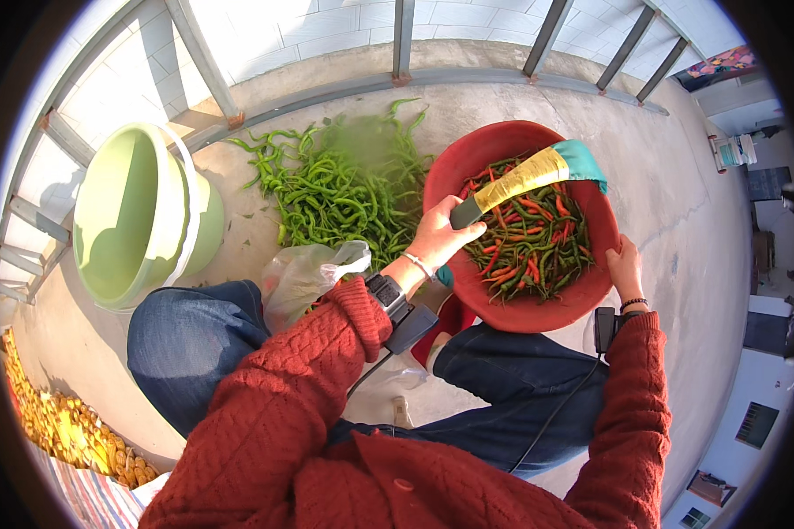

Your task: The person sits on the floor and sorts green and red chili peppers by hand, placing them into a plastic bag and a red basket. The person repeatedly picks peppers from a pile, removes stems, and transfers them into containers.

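My left hand (442,233) grips the grey end of a strap-like handle (523,177), wrapped in yellow and ending in teal fabric, which arches over a red basin (523,317). Its far teal end rests on the basin's right rim. Inside the basin lie many chili peppers (536,244), red, orange and dark green. My right hand (625,264) holds the basin's right rim, thumb on top. Left of the basin, a heap of long green peppers (337,192) is spread over the concrete floor. A translucent plastic bag (304,274) lies between my left forearm and that heap.
A pale green bucket (205,225) lies tipped at the left with its white handle. A metal railing (344,88) runs along the far side before a tiled wall. Corn cobs (73,436) are piled at lower left beside striped cloth (92,496). My bent knees flank the basin's near side.
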Action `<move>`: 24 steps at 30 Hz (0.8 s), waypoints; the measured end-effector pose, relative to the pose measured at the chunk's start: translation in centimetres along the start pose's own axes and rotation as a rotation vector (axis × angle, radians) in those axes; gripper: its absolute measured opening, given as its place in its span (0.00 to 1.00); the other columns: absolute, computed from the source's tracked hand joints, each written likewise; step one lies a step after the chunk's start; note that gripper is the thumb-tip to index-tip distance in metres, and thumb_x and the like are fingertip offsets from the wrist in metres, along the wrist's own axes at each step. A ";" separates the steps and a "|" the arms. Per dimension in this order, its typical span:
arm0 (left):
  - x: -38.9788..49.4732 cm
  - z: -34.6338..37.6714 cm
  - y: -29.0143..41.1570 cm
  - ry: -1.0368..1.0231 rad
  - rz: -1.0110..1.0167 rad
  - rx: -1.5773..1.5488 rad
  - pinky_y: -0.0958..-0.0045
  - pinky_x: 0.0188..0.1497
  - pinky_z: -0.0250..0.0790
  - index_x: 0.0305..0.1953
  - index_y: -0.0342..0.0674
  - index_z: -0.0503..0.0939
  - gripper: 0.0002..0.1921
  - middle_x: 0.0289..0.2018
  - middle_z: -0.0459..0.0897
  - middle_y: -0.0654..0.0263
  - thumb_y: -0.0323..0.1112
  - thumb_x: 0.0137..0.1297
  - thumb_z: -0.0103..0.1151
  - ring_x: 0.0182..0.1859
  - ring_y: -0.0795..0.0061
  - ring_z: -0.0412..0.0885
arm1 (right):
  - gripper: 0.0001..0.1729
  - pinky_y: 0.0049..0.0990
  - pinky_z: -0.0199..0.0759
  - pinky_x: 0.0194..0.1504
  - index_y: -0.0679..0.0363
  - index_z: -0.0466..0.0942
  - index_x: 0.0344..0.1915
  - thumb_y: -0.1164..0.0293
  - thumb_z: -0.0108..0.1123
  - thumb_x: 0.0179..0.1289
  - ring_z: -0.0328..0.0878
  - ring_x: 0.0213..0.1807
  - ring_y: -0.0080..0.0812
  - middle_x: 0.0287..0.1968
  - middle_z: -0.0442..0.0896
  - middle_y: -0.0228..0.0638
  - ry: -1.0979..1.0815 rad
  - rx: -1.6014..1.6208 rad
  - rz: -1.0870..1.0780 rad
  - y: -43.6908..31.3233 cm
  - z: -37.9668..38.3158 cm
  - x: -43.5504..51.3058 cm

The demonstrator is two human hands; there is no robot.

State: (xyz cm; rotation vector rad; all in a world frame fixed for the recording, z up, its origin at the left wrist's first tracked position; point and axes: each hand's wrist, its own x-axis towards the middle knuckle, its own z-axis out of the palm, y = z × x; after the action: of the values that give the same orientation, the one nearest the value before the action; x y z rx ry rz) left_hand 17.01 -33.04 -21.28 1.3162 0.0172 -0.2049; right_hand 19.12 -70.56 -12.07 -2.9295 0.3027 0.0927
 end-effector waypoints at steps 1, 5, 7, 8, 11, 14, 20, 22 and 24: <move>-0.1 -0.5 -0.2 0.010 -0.074 -0.097 0.80 0.40 0.64 0.41 0.40 0.75 0.16 0.33 0.75 0.75 0.37 0.56 0.70 0.36 0.86 0.70 | 0.21 0.41 0.73 0.47 0.57 0.77 0.49 0.69 0.55 0.52 0.79 0.44 0.52 0.38 0.83 0.51 0.075 -0.082 -0.028 -1.7 -0.9 0.2; -0.9 -0.3 -1.8 0.105 -0.251 -0.399 0.79 0.39 0.63 0.42 0.41 0.76 0.16 0.33 0.75 0.76 0.40 0.58 0.69 0.34 0.85 0.69 | 0.21 0.44 0.72 0.45 0.55 0.77 0.49 0.71 0.52 0.53 0.79 0.42 0.53 0.37 0.83 0.49 0.186 -0.254 -0.155 -7.8 -4.0 0.0; -1.3 -0.4 -2.5 0.134 -0.375 -0.388 0.80 0.34 0.60 0.39 0.42 0.76 0.15 0.28 0.73 0.77 0.43 0.59 0.68 0.30 0.85 0.67 | 0.21 0.44 0.72 0.44 0.55 0.77 0.49 0.72 0.51 0.53 0.79 0.42 0.52 0.37 0.83 0.49 0.163 -0.310 -0.186 -10.5 -4.9 -0.2; -1.4 -0.2 -2.9 0.168 -0.383 -0.429 0.80 0.32 0.59 0.37 0.43 0.76 0.14 0.26 0.72 0.77 0.44 0.59 0.68 0.28 0.85 0.66 | 0.21 0.45 0.72 0.44 0.54 0.77 0.49 0.74 0.50 0.52 0.79 0.41 0.52 0.36 0.82 0.49 0.190 -0.373 -0.229 -11.7 -5.3 -0.6; -1.8 -0.1 -3.9 0.245 -0.408 -0.525 0.79 0.28 0.57 0.32 0.45 0.74 0.14 0.21 0.69 0.77 0.46 0.60 0.66 0.24 0.84 0.64 | 0.19 0.45 0.72 0.42 0.55 0.77 0.46 0.74 0.51 0.52 0.79 0.39 0.53 0.34 0.82 0.49 0.177 -0.450 -0.275 -14.8 -6.5 -1.0; -2.7 -0.1 -5.2 0.300 -0.515 -0.544 0.78 0.25 0.56 0.29 0.47 0.69 0.16 0.18 0.65 0.75 0.48 0.61 0.65 0.22 0.83 0.63 | 0.14 0.45 0.73 0.40 0.57 0.77 0.41 0.75 0.52 0.53 0.80 0.37 0.51 0.32 0.82 0.47 0.217 -0.573 -0.396 -16.7 -7.4 -1.2; -1.9 2.5 -7.2 0.118 -0.527 -0.707 0.78 0.26 0.58 0.32 0.48 0.70 0.15 0.19 0.66 0.76 0.48 0.61 0.65 0.22 0.83 0.64 | 0.13 0.45 0.73 0.41 0.54 0.78 0.39 0.75 0.51 0.53 0.80 0.38 0.50 0.32 0.82 0.45 0.197 -0.651 -0.320 -17.3 -8.3 0.3; -1.9 2.7 -7.4 0.107 -0.550 -0.748 0.78 0.26 0.58 0.34 0.48 0.70 0.15 0.20 0.66 0.76 0.48 0.61 0.65 0.23 0.83 0.65 | 0.13 0.44 0.73 0.41 0.54 0.78 0.40 0.76 0.51 0.53 0.80 0.38 0.50 0.32 0.82 0.46 0.209 -0.654 -0.354 -17.5 -8.4 0.2; -2.1 2.6 -7.2 0.063 -0.560 -0.798 0.78 0.26 0.58 0.35 0.48 0.71 0.15 0.20 0.66 0.77 0.48 0.61 0.65 0.23 0.83 0.65 | 0.14 0.45 0.73 0.41 0.54 0.78 0.40 0.76 0.51 0.54 0.80 0.38 0.50 0.32 0.82 0.46 0.223 -0.654 -0.340 -17.8 -8.7 -0.6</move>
State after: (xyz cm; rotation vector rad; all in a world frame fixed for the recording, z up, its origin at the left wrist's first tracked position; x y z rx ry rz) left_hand 13.50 -36.99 -27.27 0.4933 0.4790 -0.5661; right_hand 22.60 -55.06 -0.15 -3.5920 -0.2547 -0.2307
